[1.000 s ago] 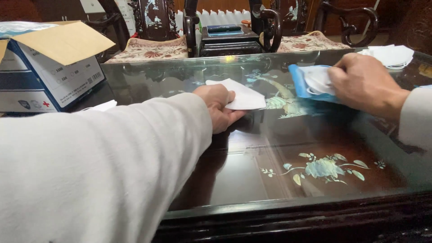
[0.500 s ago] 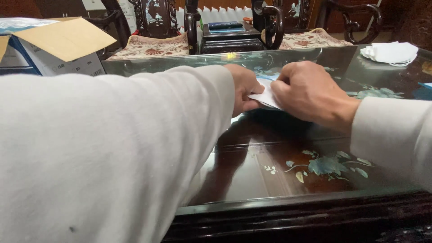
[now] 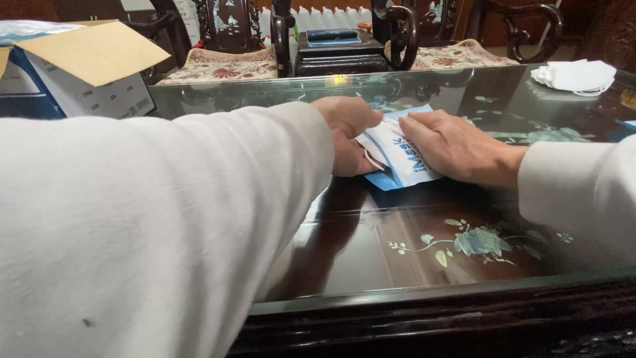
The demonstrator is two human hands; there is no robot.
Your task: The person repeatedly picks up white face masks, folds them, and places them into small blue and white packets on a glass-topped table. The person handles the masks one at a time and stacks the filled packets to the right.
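The left hand (image 3: 348,136) pinches a white mask at the pouch (image 3: 397,156) mouth. The right hand (image 3: 457,146), at 3 o'clock, lies flat on the pouch. Pressing firmly should help.

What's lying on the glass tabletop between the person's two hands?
In the head view, a white and blue flat packet lies between the left hand and the right hand; both hands touch it.

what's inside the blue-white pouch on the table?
The left hand is pushing something white with a thin loop into the pouch, probably a mask. Only its edge shows; the right hand and the pouch cover the rest.
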